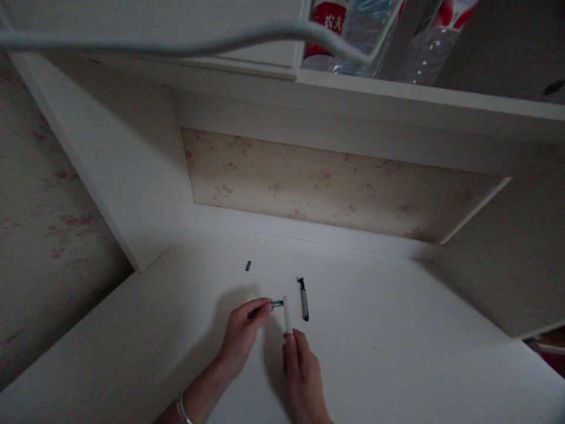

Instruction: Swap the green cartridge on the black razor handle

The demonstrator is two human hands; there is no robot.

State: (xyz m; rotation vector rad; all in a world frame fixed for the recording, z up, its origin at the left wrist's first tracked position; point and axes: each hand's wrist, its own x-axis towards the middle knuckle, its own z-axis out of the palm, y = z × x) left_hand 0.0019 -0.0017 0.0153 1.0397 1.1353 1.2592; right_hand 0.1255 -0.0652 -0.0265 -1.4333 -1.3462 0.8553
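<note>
My left hand (243, 331) pinches a small green piece (276, 304) between thumb and forefinger. Its tip meets the upper end of a white pen-like tube (287, 315), which my right hand (302, 371) grips by the lower end, fingers closed round it. Just right of the tube, a black pen part (303, 300) with a clip lies on the white desk (397, 330). A second small green piece (248, 266) lies further back on the desk, left of both hands. A bracelet (183, 409) is on my left wrist.
The desk sits in a white alcove with side panels (132, 194) and a floral back wall (326, 185). A shelf (397, 94) overhead carries plastic water bottles (353, 29). A white cable (176, 44) hangs across the top of the view.
</note>
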